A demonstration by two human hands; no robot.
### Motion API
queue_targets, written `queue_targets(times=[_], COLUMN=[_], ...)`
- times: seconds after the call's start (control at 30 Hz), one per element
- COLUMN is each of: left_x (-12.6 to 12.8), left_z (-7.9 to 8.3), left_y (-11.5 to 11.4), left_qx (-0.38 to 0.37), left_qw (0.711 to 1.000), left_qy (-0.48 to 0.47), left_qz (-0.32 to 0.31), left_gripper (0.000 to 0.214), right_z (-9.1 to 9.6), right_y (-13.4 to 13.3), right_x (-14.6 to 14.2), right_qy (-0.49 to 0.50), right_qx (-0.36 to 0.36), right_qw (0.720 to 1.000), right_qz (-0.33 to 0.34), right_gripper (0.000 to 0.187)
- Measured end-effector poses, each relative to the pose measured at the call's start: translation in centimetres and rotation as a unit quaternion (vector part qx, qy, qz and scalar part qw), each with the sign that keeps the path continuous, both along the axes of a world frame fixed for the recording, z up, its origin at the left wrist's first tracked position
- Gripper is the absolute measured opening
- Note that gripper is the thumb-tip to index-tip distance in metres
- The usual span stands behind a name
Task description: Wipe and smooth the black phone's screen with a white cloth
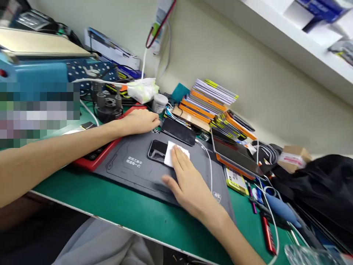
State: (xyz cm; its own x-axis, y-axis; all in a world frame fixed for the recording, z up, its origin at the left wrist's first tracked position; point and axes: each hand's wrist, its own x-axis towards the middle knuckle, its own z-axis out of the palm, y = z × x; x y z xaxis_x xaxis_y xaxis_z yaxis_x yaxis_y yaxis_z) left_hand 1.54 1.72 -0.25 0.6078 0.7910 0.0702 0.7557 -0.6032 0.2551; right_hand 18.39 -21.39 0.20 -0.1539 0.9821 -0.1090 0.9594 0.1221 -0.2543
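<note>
My right hand [190, 184] lies flat with its fingers stretched out on a white wipe [168, 157], the thumb held apart. Under the wipe is a smartphone [156, 151] with a dark, shiny screen, whose right part is covered. The phone rests on a dark grey work mat [149, 180]. My left hand [142, 120] is closed at the mat's far edge, near a larger black slab [178, 131] like a phone or tablet. Its fingers curl away from view, so anything in them is hidden.
A red device with knobs [93, 162] is under my left forearm. Behind the mat are a white jar [160, 103], a tissue pack [143, 91] and stacked flat boxes [206, 99]. A white cable [211, 165] crosses the mat. Tools, including a red-handled one [268, 235], lie at right.
</note>
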Motion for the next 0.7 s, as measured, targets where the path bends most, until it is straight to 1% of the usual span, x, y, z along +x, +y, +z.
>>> queue_targets(times=[0.07,0.13,0.3,0.37,0.5,0.57,0.63,0.7], left_x=[0.0,0.0,-0.1,-0.1,-0.1,-0.1,0.0,0.0], left_z=[-0.1,-0.2,0.1,0.2,0.1,0.0,-0.1,-0.1], left_y=[0.2,0.2,-0.2,-0.3,-0.1,0.1,0.2,0.1], left_qx=[-0.003,-0.006,-0.009,-0.012,-0.015,-0.016,-0.017,-0.017], left_qw=[1.000,1.000,1.000,1.000,1.000,1.000,0.999,0.999], left_qy=[-0.008,-0.012,-0.013,-0.013,-0.020,-0.024,-0.023,-0.019], left_qz=[0.001,0.001,-0.004,-0.007,-0.008,-0.012,-0.019,-0.028], left_gripper=[0.039,0.038,0.038,0.038,0.036,0.037,0.037,0.036], right_z=[-0.1,-0.2,-0.3,-0.4,-0.4,-0.4,-0.4,-0.4], right_y=[-1.4,-1.8,1.3,1.4,-1.5,-2.3,-1.6,0.2], right_x=[-0.2,0.0,1.4,1.3,0.5,0.6,1.0,1.5], right_qy=[-0.013,-0.018,-0.010,-0.010,-0.025,-0.028,-0.020,-0.009], right_qx=[-0.015,-0.028,-0.010,-0.005,-0.017,-0.024,-0.022,-0.017], right_qw=[1.000,0.999,0.999,0.999,0.999,0.999,0.999,0.998], right_qz=[0.009,0.006,-0.040,-0.044,-0.031,-0.027,-0.041,-0.063], right_gripper=[0.093,0.092,0.095,0.097,0.092,0.087,0.087,0.091])
